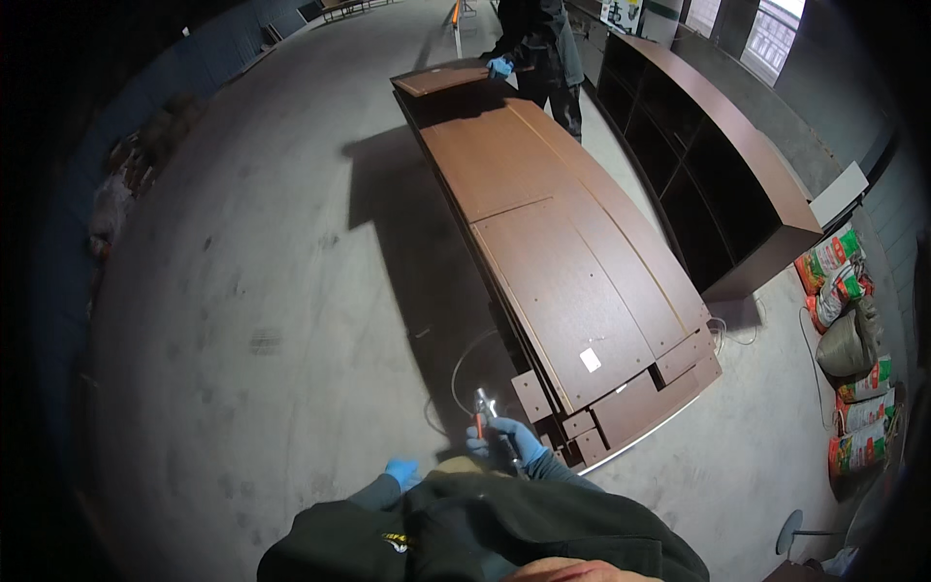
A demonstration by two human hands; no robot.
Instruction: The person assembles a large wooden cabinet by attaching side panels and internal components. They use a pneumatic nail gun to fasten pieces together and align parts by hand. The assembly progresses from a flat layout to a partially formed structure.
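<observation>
My right hand [524,441], in a blue glove, is closed around a silver, pistol-like tool [481,412] with an orange part, which looks like an air gun. A thin clear hose [456,373] loops near it. Just beyond that hand lies the near end of a long stack of brown furniture panels [592,291], with small drilled pieces [531,396] at its corner. My left hand [402,472], also gloved in blue, hangs low beside my body, apart from the panels; its fingers are not clear.
At the far end, a person in dark clothes [553,58] grips a brown panel [441,80] with a blue-gloved hand. A brown open shelf unit [718,145] stands to the right. Colourful sacks [858,417] line the right wall. A round metal base [787,532] sits at lower right.
</observation>
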